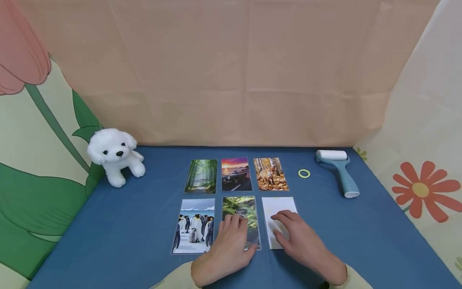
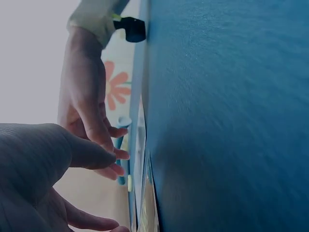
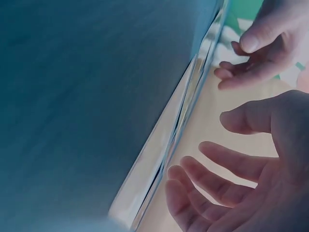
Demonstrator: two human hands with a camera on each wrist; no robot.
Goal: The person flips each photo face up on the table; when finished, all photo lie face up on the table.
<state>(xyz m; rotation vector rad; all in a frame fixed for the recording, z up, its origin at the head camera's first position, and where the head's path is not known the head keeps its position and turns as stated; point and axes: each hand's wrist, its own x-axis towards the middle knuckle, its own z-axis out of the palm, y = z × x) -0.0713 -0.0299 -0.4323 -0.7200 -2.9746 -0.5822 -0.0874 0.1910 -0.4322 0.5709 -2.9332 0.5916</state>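
My left hand [image 1: 230,245] is over a laminated card with a green leafy scene [image 1: 251,212], hiding much of its picture. To its left lies a penguin card [image 1: 196,222]. Over a plain white card [image 1: 270,206] I hold my right hand [image 1: 302,240], fingers loosely bent and thumb apart. In the right wrist view the right fingers [image 3: 231,191] curve softly around nothing, close above the card edges. The left thumb [image 2: 91,153] stands away from its fingers in the left wrist view. Both hands grip nothing.
Behind lie a bamboo forest card [image 1: 201,176], a car-at-sunset card [image 1: 236,174] and a fox card [image 1: 271,174]. Farther right are a yellow-green ring [image 1: 304,173] and a blue-handled lint roller [image 1: 343,172]. A white plush dog [image 1: 115,154] sits at the back left of the blue table [image 1: 126,224].
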